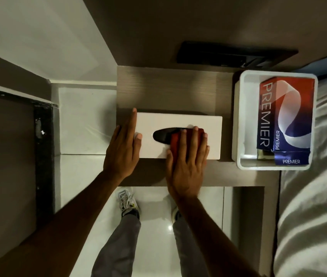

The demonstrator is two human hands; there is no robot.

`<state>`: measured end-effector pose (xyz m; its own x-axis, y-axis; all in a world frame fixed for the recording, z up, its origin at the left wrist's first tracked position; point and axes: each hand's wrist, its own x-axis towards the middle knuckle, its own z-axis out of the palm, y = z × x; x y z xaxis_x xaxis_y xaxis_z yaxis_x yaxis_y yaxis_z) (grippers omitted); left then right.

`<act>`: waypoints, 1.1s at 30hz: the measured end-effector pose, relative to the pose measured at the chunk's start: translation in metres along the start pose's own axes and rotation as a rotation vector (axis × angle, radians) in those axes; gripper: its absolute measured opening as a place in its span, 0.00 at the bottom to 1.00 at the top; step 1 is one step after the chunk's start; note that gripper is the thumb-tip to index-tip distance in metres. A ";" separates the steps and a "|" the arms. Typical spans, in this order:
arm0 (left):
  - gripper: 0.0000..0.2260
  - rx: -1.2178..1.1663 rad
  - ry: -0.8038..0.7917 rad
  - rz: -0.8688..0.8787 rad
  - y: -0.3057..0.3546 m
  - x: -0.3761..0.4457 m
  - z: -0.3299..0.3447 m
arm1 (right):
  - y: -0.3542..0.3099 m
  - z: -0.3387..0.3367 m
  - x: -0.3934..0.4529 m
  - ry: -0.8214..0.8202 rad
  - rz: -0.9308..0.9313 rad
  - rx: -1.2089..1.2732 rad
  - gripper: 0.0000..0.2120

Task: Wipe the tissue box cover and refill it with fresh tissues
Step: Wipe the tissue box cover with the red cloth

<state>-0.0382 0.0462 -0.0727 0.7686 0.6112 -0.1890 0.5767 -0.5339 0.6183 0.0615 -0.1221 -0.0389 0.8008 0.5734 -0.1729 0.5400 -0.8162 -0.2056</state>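
The white tissue box cover (178, 134) lies at the centre of the frame on the brown desk (168, 92), its dark oval slot facing up. The right hand (187, 162) presses a red cloth (176, 142) flat on the cover's top, fingers spread, the grip flattened rather than clenched. The left hand (123, 148) rests open against the cover's left end. At the right, a white tray (238, 120) holds a PREMIER tissue box (284, 116), beside a white bed (318, 186).
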 end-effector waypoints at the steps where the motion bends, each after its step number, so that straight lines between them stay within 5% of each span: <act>1: 0.27 0.001 -0.004 -0.004 0.000 0.000 0.000 | -0.015 0.004 -0.002 -0.011 -0.049 -0.003 0.32; 5: 0.27 0.003 -0.014 -0.016 0.002 0.000 -0.003 | -0.017 0.007 0.002 -0.035 -0.352 -0.039 0.32; 11: 0.26 0.015 -0.023 -0.004 0.003 0.000 -0.003 | -0.024 0.006 -0.001 -0.005 -0.074 -0.046 0.32; 16: 0.27 0.005 -0.035 -0.025 0.002 0.001 -0.002 | -0.010 0.007 0.001 -0.039 -0.361 -0.070 0.32; 20: 0.27 0.019 -0.048 -0.028 0.003 0.001 -0.003 | -0.033 0.008 0.003 -0.003 -0.090 -0.055 0.31; 26: 0.26 -0.002 -0.042 -0.013 0.003 0.001 -0.004 | 0.000 0.003 -0.012 -0.033 -0.293 -0.045 0.31; 33: 0.26 0.001 -0.042 -0.005 0.002 0.001 -0.002 | 0.049 -0.021 0.022 -0.025 0.127 -0.012 0.32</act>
<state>-0.0368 0.0468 -0.0702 0.7769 0.5885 -0.2239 0.5805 -0.5316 0.6168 0.1111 -0.1503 -0.0329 0.8563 0.4666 -0.2213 0.4375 -0.8832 -0.1691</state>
